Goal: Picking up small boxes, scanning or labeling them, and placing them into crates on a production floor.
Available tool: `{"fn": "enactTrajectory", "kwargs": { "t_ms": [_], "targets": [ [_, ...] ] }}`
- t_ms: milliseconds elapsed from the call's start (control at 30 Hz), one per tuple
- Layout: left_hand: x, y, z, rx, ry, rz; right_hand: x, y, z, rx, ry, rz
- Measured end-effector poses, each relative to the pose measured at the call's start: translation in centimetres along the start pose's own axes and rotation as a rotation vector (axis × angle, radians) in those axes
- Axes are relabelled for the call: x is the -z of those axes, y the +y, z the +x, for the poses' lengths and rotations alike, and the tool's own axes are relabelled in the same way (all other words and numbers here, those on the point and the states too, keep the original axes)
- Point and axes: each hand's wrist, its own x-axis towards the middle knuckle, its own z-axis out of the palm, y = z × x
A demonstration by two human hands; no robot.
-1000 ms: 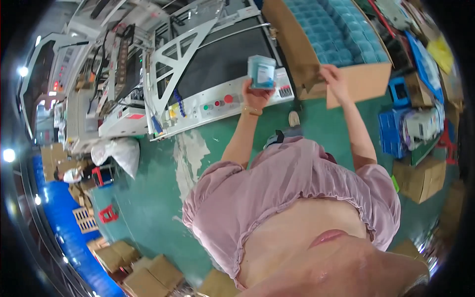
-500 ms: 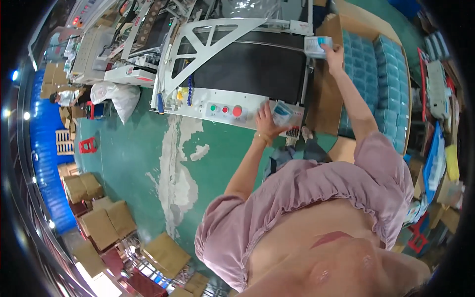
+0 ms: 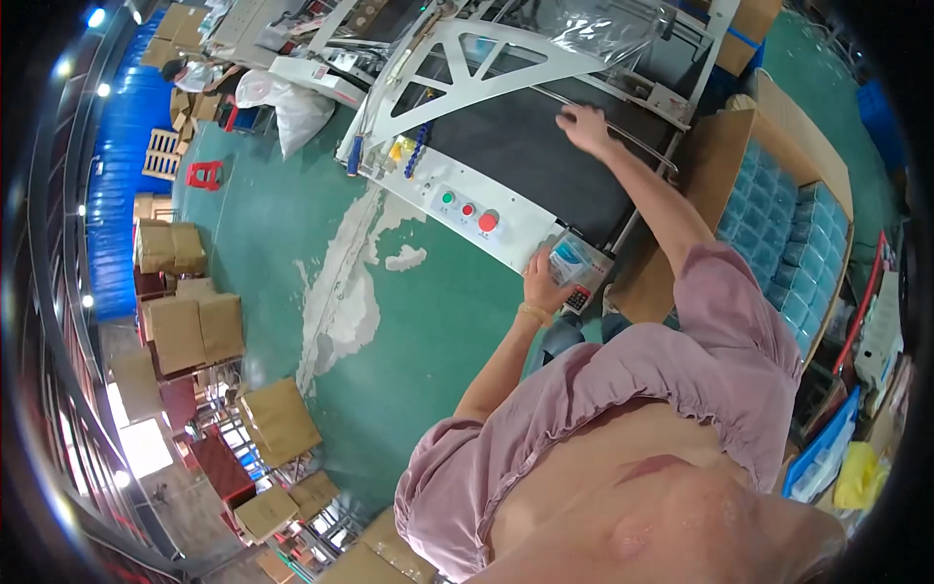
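Observation:
My left hand (image 3: 545, 282) rests at the near corner of the machine's white panel. Its fingers and thumb are around the near side of a clear-wrapped blue and white pack (image 3: 576, 257). My right hand (image 3: 588, 130) reaches out above the black conveyor belt (image 3: 545, 146), beside a thin metal rod. Its fingers are loosely bent and apart, and no object shows in them. Close to my left thumb, a small dark keypad (image 3: 578, 298) sits at the panel's end.
Green, red and larger red buttons (image 3: 487, 223) line the panel. A white slotted frame (image 3: 477, 83) slants over the belt, with clear film (image 3: 608, 29) beyond. To the right stands an open carton (image 3: 702, 185) of stacked blue packs (image 3: 808, 248). A white sack (image 3: 292, 112) lies left.
My right hand has left the carton's edge for the belt, and the pack it held is gone from it. My left hand has closed round the pack on the panel. The view has turned.

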Motion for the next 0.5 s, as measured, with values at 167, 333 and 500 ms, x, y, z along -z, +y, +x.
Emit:
{"fn": "enactTrajectory", "kwargs": {
  "t_ms": [167, 333, 500],
  "targets": [
    [1.1, 2.7, -0.7, -0.053, 0.119, -0.094, 1.8, -1.0, -14.7, -0.028, -0.394, 0.525],
    [0.4, 7.3, -0.5, -0.084, 0.032, -0.126, 1.9, 3.6, -23.9, -0.186, -0.438, 0.889],
    [-0.9, 10.8, -0.4, -0.310, 0.138, -0.074, 6.4, 4.4, -25.7, -0.099, -0.216, 0.688]
  ]
}}
